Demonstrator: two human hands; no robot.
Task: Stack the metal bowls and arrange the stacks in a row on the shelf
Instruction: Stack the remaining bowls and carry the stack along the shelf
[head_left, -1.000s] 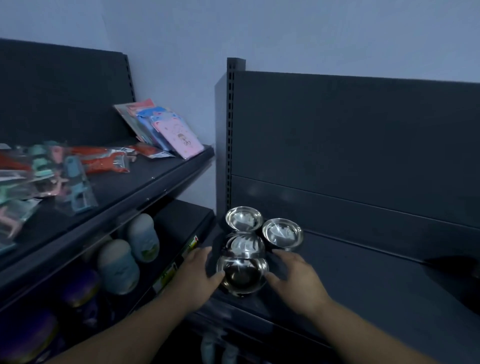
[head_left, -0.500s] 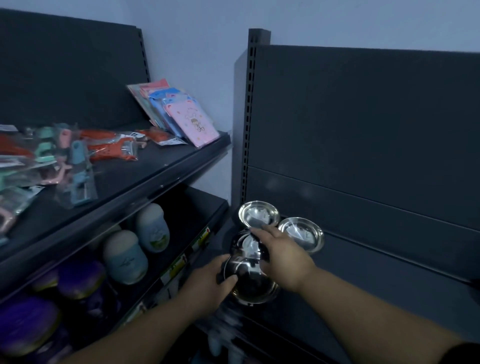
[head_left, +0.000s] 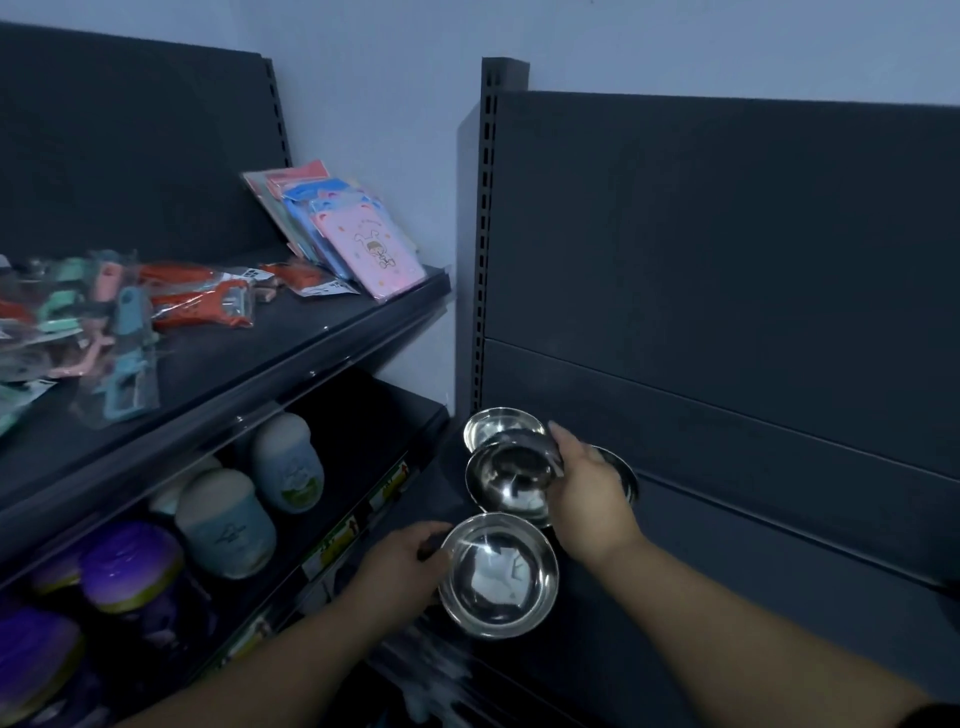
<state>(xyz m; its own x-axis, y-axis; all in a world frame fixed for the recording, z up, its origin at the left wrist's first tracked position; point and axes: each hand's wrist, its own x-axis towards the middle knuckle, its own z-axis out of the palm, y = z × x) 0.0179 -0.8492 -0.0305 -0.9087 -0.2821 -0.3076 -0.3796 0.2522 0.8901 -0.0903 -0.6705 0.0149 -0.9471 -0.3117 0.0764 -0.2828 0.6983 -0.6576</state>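
The right hand (head_left: 587, 499) pinches the middle bowl (head_left: 511, 478) by its rim, the left hand (head_left: 400, 566) the near bowl (head_left: 498, 577): likely light, stiff, slippery steel.

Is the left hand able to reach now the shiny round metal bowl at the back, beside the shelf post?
Probably not directly. The left hand grips the nearest shiny metal bowl, and the right hand holds a third bowl just in front of the back bowl, covering part of it.
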